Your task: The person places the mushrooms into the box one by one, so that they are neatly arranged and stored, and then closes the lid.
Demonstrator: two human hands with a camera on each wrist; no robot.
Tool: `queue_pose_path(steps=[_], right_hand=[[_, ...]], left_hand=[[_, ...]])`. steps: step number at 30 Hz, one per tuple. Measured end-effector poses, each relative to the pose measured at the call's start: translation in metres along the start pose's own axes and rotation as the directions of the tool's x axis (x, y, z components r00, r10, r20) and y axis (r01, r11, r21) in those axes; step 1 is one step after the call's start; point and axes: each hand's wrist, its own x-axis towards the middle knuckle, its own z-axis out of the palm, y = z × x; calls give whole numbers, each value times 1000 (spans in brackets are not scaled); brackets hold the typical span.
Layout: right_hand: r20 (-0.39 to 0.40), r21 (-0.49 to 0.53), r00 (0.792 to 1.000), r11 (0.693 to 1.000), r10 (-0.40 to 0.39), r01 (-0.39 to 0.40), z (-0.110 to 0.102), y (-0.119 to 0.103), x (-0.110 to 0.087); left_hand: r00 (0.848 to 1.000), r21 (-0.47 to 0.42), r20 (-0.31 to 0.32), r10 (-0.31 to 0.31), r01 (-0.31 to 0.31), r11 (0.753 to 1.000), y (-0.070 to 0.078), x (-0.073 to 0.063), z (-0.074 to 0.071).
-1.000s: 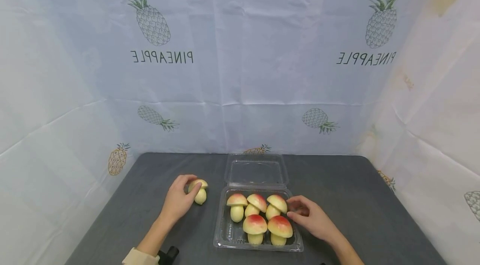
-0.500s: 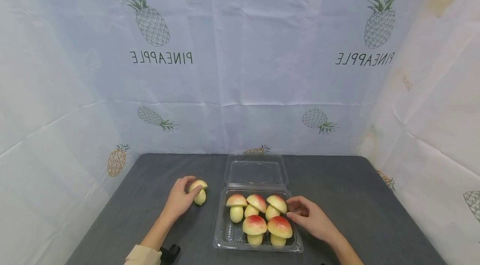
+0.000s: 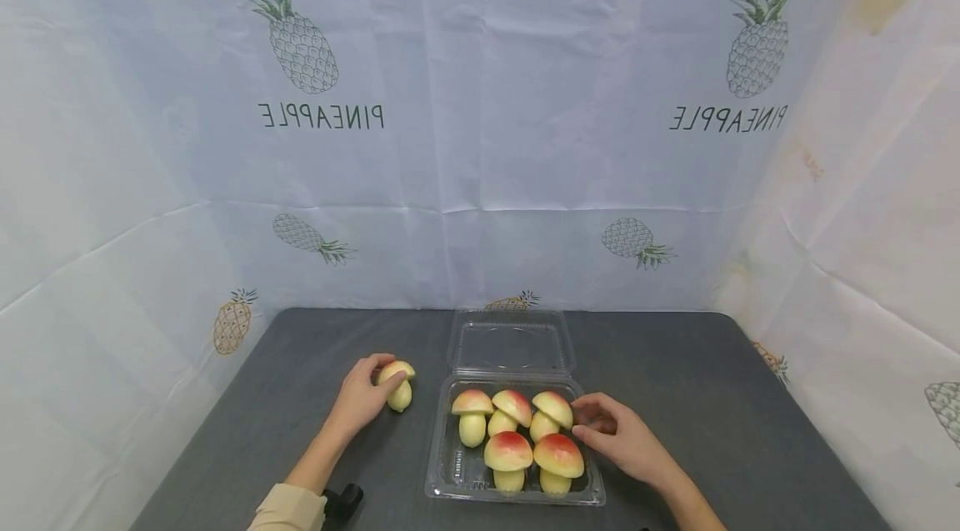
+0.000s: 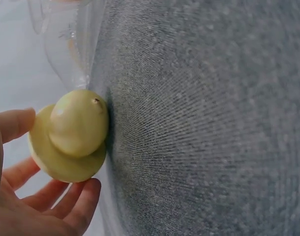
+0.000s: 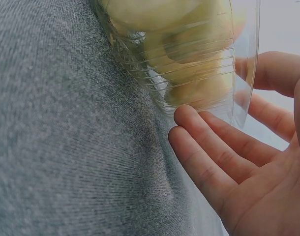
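A pale yellow mushroom with a rounded cap is on the dark tabletop, left of a clear plastic clamshell box. My left hand holds it by the cap, thumb on one side and fingers on the other. In the left wrist view the plump stem of this mushroom faces the camera, close beside the table surface. Several red-and-yellow mushrooms lie in the box. At the box's right side rests my right hand; in the right wrist view its loosely extended fingers touch or nearly touch the ribbed wall.
The box's clear lid lies folded back behind it. A dark grey table carries everything. White cloth with pineapple prints hangs behind and at both sides. A black strap with a small device is by my left wrist.
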Motion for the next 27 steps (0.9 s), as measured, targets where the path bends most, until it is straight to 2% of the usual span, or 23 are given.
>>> queue_pose_path(steps=[9, 20, 27], right_hand=[[0, 6, 1000, 1000, -4, 4, 0, 0, -1], [-1, -3, 1000, 1000, 2, -2, 0, -1, 0], [-12, 10, 1000, 1000, -3, 3, 1, -2, -1]], left_hand=[[999, 44, -11, 39, -39, 998, 5, 0, 7], [998, 24, 16, 67, -68, 997, 24, -8, 11], [996, 19, 11, 87, -87, 996, 29, -12, 10]])
